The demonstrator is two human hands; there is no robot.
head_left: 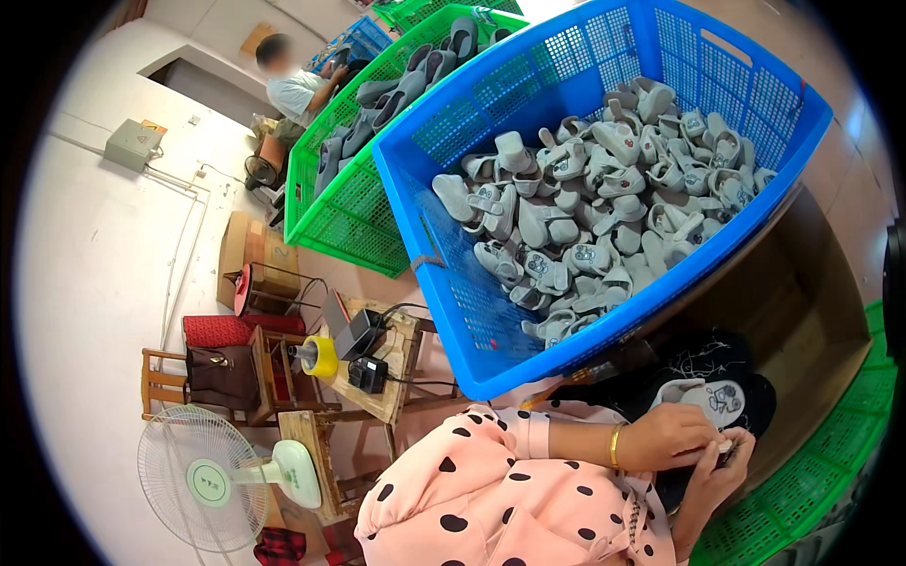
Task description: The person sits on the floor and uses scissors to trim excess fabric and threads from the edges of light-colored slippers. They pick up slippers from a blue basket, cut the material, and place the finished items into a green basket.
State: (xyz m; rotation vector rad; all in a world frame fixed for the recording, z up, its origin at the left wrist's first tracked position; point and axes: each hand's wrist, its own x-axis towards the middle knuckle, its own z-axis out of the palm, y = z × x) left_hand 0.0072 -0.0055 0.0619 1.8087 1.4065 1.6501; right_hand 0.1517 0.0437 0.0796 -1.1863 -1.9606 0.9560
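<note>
My left hand, with a gold bracelet at the wrist, reaches in from the left. Its fingers are pinched together against those of my right hand. Between the fingertips is a small pale thing, too small and covered to name. Right beside my left hand a small grey shoe with a printed cartoon design rests on dark cloth that has loose threads on it. My fingers partly hide the near end of the shoe, so I cannot tell whether the pale piece belongs to it.
A blue crate full of small grey shoes stands ahead. Beyond it is a green crate of larger grey shoes, with a person behind. A cardboard box and another green crate sit at right; a fan stands left.
</note>
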